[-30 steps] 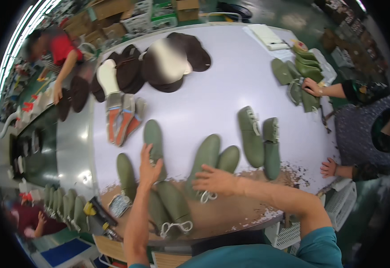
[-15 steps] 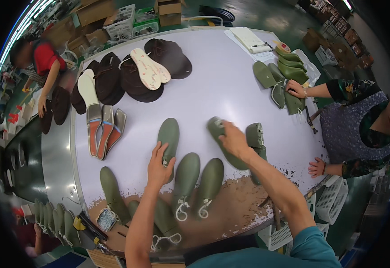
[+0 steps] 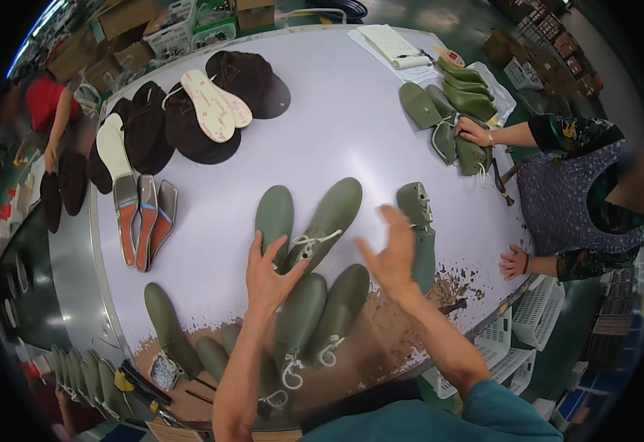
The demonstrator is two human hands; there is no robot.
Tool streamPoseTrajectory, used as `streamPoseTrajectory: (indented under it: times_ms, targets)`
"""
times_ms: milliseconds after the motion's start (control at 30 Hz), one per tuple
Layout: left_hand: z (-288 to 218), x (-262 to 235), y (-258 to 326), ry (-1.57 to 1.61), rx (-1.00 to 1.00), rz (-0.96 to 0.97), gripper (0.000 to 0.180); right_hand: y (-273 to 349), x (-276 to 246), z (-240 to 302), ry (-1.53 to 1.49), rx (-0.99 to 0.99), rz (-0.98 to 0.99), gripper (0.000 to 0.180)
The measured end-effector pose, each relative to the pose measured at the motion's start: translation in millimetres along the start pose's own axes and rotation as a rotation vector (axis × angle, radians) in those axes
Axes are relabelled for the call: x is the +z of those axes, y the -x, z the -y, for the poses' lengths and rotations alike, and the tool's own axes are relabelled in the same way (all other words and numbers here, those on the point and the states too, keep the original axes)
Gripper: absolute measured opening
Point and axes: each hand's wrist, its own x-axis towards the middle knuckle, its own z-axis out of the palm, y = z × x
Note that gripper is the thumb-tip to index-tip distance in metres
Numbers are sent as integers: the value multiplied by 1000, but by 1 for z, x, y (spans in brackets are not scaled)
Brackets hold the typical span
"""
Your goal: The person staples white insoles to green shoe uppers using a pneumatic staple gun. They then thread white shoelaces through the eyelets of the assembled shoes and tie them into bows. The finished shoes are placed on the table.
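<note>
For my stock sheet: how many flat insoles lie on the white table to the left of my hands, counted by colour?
Grey-and-orange flat insoles: 3
White flat insoles: 3
Total: 6

Obscured and cut-off items, worktable view

Right hand: motion-blurred, fingers indistinct; hides part of the green shoe upper behind it. Left hand: covers the heel of one green upper. Uppers at the near edge: partly hidden under the left forearm. Row of green pieces, lower left: cut by the rim.
</note>
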Motion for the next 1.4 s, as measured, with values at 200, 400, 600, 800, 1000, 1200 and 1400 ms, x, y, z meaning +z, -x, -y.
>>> streamPoseTrajectory:
  times_ms: [200,400,600,800,1000,1200,1400]
  targets:
    - [7,19,9,-59,111,-51,60,-3,-13,-128,55,501,59,64]
    - [10,4,33,-104,121,9,82,-27,-15,-169,-174,97,348,52]
    - [28,-81,130,-245,25,-387,60,-35,-25,-170,-37,13,519,54]
    - [86,-140,232,-205,-275,-904,49,-14,-40,-116,88,122,526,56]
    - [70,-109,317,-26,-498,-711,49,61,-68,-154,137,-417,476,64]
    - [52,-68,343,285,-578,-587,75,48,-104,-195,334,-327,489,70]
    - [20,-59,325,-135,-575,-391,94,16,-125,-190,685,-230,215,71]
